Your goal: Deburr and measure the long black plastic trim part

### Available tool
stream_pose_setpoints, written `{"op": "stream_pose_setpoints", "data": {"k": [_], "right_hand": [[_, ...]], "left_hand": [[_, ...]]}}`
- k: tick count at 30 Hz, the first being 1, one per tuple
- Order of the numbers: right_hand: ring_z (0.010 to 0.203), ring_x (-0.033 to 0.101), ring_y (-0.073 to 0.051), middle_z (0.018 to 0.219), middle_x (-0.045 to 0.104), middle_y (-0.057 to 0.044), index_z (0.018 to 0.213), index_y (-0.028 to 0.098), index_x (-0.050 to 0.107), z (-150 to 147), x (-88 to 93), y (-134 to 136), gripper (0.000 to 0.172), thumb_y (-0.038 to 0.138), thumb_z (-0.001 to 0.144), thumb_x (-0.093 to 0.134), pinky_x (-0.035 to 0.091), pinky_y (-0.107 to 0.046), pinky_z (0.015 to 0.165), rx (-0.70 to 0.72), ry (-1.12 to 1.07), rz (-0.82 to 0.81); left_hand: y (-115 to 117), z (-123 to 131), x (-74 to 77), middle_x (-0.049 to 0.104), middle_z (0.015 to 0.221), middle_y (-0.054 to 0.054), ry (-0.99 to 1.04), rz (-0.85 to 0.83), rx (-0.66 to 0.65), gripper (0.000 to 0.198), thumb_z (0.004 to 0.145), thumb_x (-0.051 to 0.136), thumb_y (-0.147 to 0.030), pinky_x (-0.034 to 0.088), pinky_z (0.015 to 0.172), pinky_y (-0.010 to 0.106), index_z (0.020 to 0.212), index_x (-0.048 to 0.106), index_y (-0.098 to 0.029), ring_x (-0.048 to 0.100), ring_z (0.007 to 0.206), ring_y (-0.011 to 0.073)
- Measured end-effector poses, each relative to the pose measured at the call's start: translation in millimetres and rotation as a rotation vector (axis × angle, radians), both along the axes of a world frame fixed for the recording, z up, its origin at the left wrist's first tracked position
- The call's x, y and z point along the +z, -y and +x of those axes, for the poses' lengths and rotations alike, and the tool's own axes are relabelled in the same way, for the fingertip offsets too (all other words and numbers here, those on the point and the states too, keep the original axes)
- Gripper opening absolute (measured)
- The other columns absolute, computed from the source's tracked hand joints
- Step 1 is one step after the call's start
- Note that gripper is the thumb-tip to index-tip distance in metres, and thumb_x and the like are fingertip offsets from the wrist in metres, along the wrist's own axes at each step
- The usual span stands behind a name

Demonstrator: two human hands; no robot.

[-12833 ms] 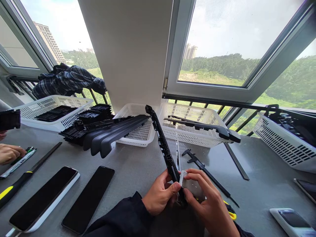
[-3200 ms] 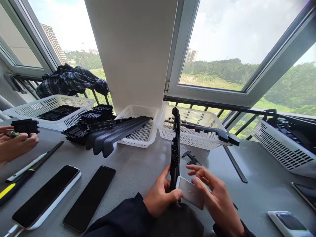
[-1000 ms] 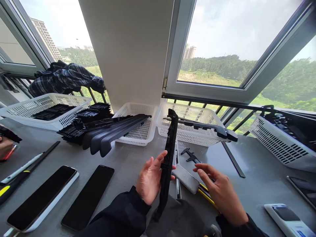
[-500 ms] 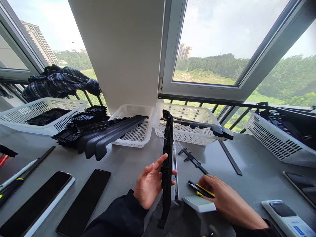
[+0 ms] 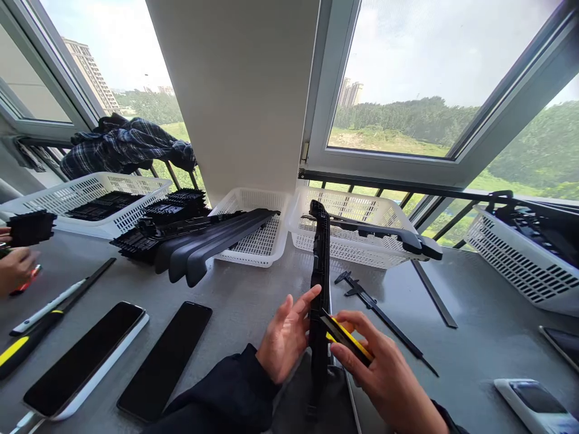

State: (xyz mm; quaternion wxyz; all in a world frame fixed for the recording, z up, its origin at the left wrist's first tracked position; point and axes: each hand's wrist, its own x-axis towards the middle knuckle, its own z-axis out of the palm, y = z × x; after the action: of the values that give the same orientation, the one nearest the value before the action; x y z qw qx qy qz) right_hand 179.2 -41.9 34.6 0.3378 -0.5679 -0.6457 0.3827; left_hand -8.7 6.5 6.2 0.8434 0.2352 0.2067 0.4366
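My left hand point(image 5: 286, 335) holds a long black plastic strip point(image 5: 320, 265) upright on its edge, thumb and fingers around its lower part, the far end pointing at the baskets. My right hand point(image 5: 379, 369) is closed on a black and yellow utility knife point(image 5: 346, 339), whose tip touches the strip just beside my left fingers. The strip's near end rests by my dark sleeve point(image 5: 226, 398).
White baskets point(image 5: 362, 238) point(image 5: 253, 238) point(image 5: 90, 202) hold black plastic parts. A caliper point(image 5: 375, 310) and metal ruler point(image 5: 432, 292) lie to the right. Phones point(image 5: 85, 358) point(image 5: 165, 361) lie at left, a device point(image 5: 536, 407) at right. Another person's hand point(image 5: 15, 268) works at far left.
My right hand put down the grey block it held, picked up the black and yellow knife from the table, and brought it to the strip. The left hand kept holding the strip.
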Motion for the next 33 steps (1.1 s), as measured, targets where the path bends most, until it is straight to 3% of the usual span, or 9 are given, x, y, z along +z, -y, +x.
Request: {"op": "stream_pose_setpoints", "data": {"k": [2,4,9,12,15,19,23,27,33], "right_hand": [[0.065,0.065,-0.016,0.103,0.075,-0.006,0.124,0.025,0.064,-3.5,-3.8,1.4,0.042,0.057,0.096,0.062,0.048,-0.024,0.051,0.021,-0.094,-0.114],[0.058,0.058,-0.013,0.113,0.074,-0.008,0.130,0.024,0.064,-1.9,-5.3,2.1,0.044,0.050,0.094,0.063,0.046,-0.024,0.050,0.033,-0.214,-0.204],[0.083,0.066,-0.020,0.137,0.069,-0.010,0.153,0.030,0.058,15.1,-0.6,4.2,0.072,0.034,0.083,0.069,0.057,-0.037,0.082,0.093,-0.539,-0.315],[0.092,0.069,-0.024,0.123,0.074,-0.008,0.159,0.036,0.051,22.4,3.7,6.6,0.070,0.041,0.092,0.071,0.056,-0.041,0.091,0.223,-0.614,-0.344],[0.082,0.069,-0.022,0.109,0.075,-0.008,0.158,0.038,0.052,23.3,4.6,8.3,0.064,0.046,0.098,0.070,0.057,-0.041,0.086,0.293,-0.654,-0.385],[0.068,0.061,-0.016,0.092,0.070,-0.004,0.158,0.033,0.054,21.1,0.0,7.0,0.065,0.051,0.097,0.071,0.053,-0.033,0.067,0.220,-0.663,-0.394],[0.057,0.039,-0.010,0.074,0.051,0.003,0.154,0.023,0.059,20.1,-0.7,2.3,0.072,0.059,0.094,0.072,0.037,-0.026,0.053,0.117,-0.559,-0.394],[0.058,0.027,-0.010,0.071,0.038,0.006,0.151,0.021,0.062,21.1,2.1,-0.7,0.078,0.067,0.089,0.073,0.024,-0.025,0.051,0.050,-0.514,-0.431],[0.059,0.025,-0.010,0.072,0.039,0.006,0.149,0.019,0.063,25.0,-6.0,1.7,0.076,0.066,0.090,0.073,0.020,-0.026,0.052,0.031,-0.497,-0.438]], "left_hand": [[0.5,-0.3,2.2,0.066,0.142,0.011,0.004,-0.001,-0.008,0.077,0.091,0.058,-0.076,0.042,0.105,0.038,0.145,0.067,-0.022,0.058,0.123,0.0293],[0.7,-0.4,3.3,0.068,0.140,0.013,0.024,-0.010,-0.018,0.082,0.091,0.055,-0.080,0.040,0.108,0.040,0.147,0.065,-0.021,0.059,0.125,0.0316],[-0.6,-0.3,0.7,0.070,0.133,0.014,0.047,-0.061,0.005,0.088,0.087,0.057,-0.083,0.044,0.102,0.036,0.146,0.065,-0.018,0.060,0.120,0.0297],[-1.7,-1.3,1.2,0.073,0.129,0.015,0.071,-0.082,-0.002,0.092,0.086,0.057,-0.085,0.044,0.101,0.036,0.146,0.065,-0.017,0.062,0.118,0.0296],[-2.5,-2.9,4.2,0.076,0.122,0.017,0.098,-0.088,-0.038,0.097,0.086,0.051,-0.088,0.041,0.108,0.042,0.149,0.061,-0.016,0.064,0.119,0.0333],[-3.1,-3.8,6.7,0.076,0.124,0.019,0.123,-0.065,-0.038,0.100,0.087,0.045,-0.090,0.038,0.113,0.044,0.151,0.059,-0.014,0.064,0.125,0.0341],[-2.8,-3.9,6.6,0.075,0.127,0.021,0.096,-0.037,-0.038,0.107,0.085,0.044,-0.092,0.036,0.115,0.044,0.155,0.053,-0.012,0.062,0.128,0.0354],[-2.6,-4.3,6.3,0.074,0.129,0.020,0.059,-0.030,-0.027,0.107,0.084,0.044,-0.093,0.037,0.113,0.043,0.155,0.055,-0.013,0.062,0.128,0.0353],[-1.9,-3.6,4.7,0.075,0.131,0.017,0.033,-0.009,-0.027,0.102,0.084,0.046,-0.092,0.034,0.116,0.045,0.152,0.060,-0.018,0.063,0.128,0.0343]]}}
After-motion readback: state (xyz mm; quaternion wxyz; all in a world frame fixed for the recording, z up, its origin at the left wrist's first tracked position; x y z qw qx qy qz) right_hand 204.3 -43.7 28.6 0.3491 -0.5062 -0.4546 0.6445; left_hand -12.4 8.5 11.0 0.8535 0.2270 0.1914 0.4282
